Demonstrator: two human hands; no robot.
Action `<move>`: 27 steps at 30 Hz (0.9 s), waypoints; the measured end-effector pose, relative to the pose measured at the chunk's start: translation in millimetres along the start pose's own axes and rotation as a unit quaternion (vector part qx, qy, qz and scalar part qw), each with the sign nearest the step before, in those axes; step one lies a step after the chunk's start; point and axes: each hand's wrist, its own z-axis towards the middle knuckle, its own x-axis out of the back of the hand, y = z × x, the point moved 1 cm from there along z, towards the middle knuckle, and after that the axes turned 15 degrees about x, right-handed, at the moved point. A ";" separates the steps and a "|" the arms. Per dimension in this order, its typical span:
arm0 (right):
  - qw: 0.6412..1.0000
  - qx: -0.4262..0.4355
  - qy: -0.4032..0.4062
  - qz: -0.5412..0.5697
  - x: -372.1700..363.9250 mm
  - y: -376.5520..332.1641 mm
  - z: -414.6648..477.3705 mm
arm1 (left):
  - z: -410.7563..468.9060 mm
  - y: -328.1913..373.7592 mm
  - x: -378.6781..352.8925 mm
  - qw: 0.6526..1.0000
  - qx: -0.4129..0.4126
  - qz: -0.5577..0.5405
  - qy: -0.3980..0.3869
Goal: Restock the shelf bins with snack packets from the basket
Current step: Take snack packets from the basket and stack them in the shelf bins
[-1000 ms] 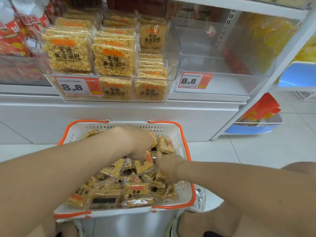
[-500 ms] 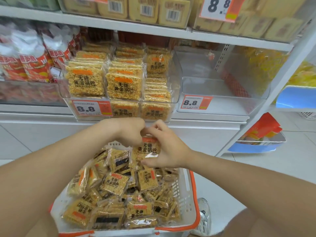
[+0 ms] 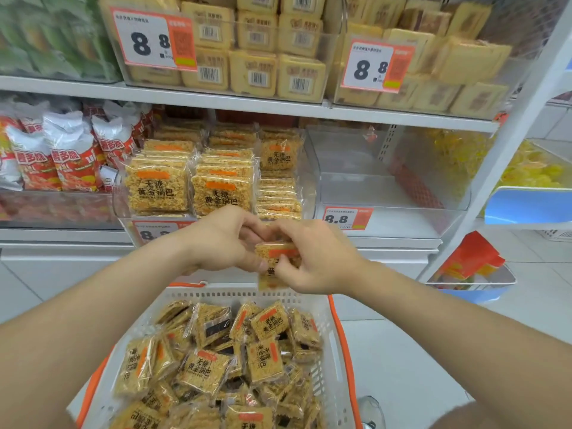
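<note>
Pinching a snack packet [image 3: 278, 258] between left grip [image 3: 229, 241] and right grip [image 3: 314, 260], both clamped on it above the basket [image 3: 247, 294] at 6 o'clock, the person should probably square it label-forward before slotting it into the bin [image 3: 123, 212] at 11 o'clock.

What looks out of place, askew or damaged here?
Nothing spilled or damaged. The clear bin right of the cracker bin shows no stock despite its price tag. Loose packets in the basket lie jumbled. The left hand and right hand hold one packet above it.
</note>
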 end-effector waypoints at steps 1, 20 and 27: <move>0.998 0.007 -0.004 -0.057 15.6 3.6 4.9 | -0.3 5.7 -3.6 0.999 -0.027 -0.020 0.024; 0.950 -0.295 0.061 -0.081 62.4 181.6 14.0 | 65.8 75.2 -95.5 0.728 -0.308 0.472 0.389; 0.949 -0.295 -0.087 -0.073 39.7 224.2 51.8 | 86.5 76.2 -76.6 0.751 -0.214 0.463 0.419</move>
